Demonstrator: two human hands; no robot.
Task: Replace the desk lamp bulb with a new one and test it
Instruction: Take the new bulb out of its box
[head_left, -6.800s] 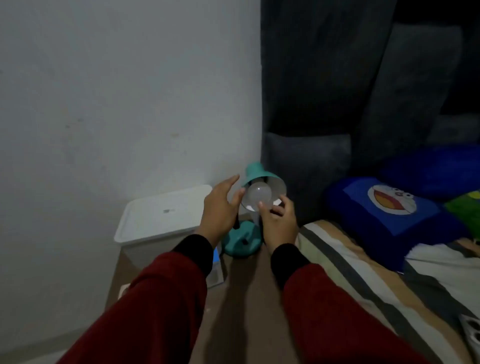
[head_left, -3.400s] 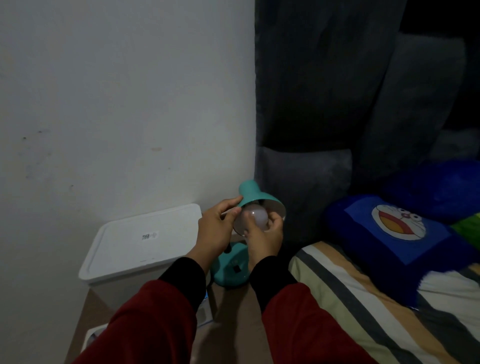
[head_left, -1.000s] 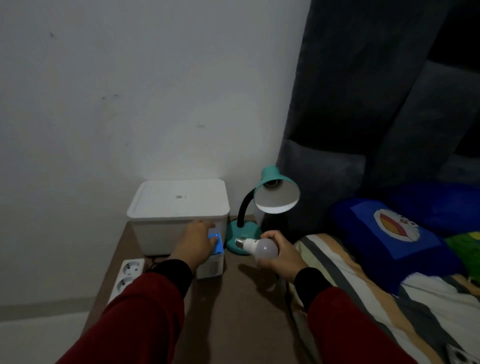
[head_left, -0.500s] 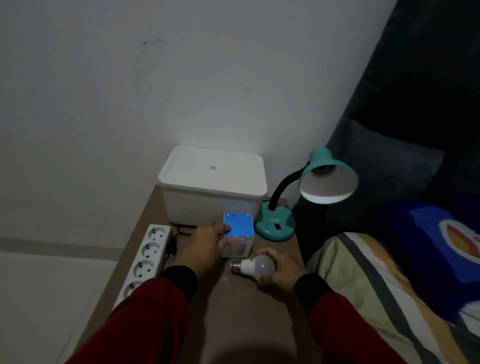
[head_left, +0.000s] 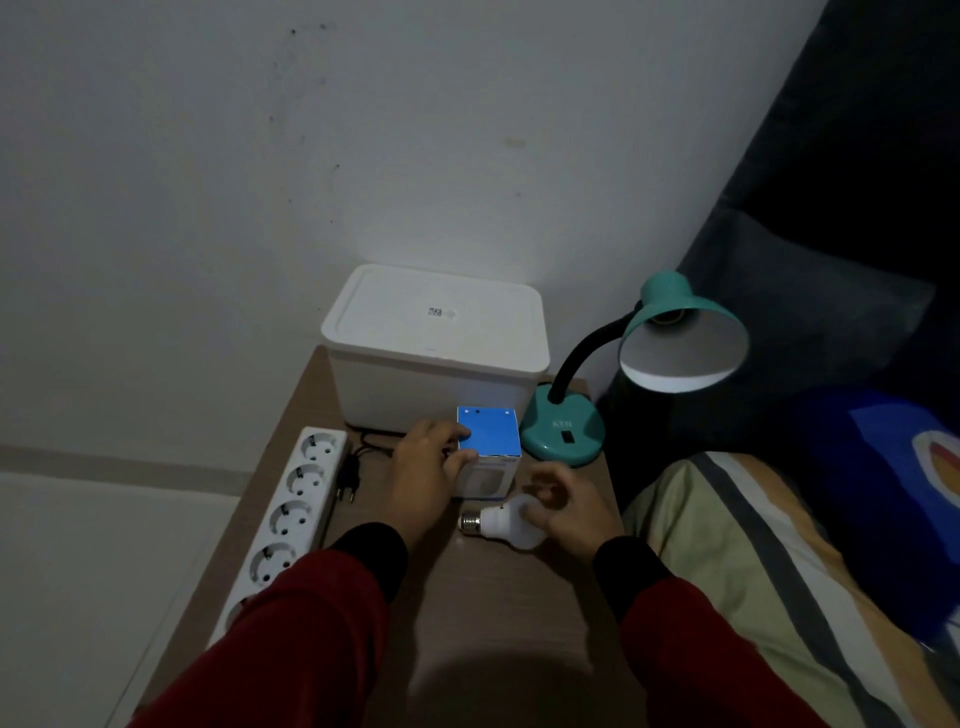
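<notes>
1. You are between bulbs, by the look of it: the teal desk lamp has nothing in its shade, and a bare white bulb lies on its side on the desk, just in front of the bulb box, its screw base pointing away from the lamp.
2. Your left hand rests against the box's side farthest from the lamp, fingers loosely curled, thumb on the blue top; it touches the box but has not lifted it.
3. Your right hand sits half-open over the bulb's round end, fingertips on the glass; I cannot tell whether it grips or has let go.
4. Next, I judge, you must open the box, which calls for both hands.
5. The lamp's plug lies loose beside the power strip, so testing waits.
</notes>
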